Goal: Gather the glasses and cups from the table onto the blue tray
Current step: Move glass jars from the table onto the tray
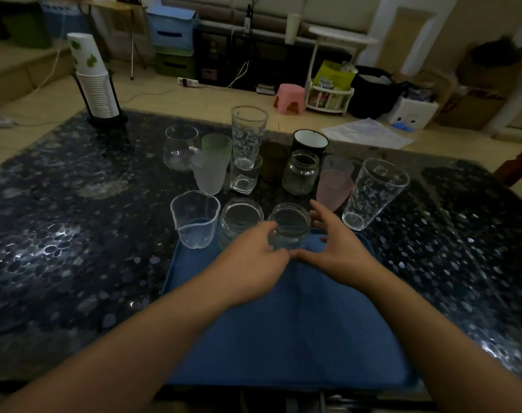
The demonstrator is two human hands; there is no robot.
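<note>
Both hands are cupping a small glass jar [289,226] at the far edge of the blue tray [283,323]: the left hand [255,257] is gripping its side, and the right hand [332,248] is spreading loosely beside it. The jar is standing upright, mouth up; it looks rigid, slick and breakable, so holding the wall below the rim seems safest. More glasses are waiting beyond on the dark surface [60,234].

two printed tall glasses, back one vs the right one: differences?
The back printed glass stands inside a short clear tumbler; the right printed glass stands directly on the table. The back one sits mid-cluster behind the frosted cups; the right one is at the cluster's right edge, beside the pink cup. Both are clear, tapered, upright, apparently empty, and off the blue tray.
</note>
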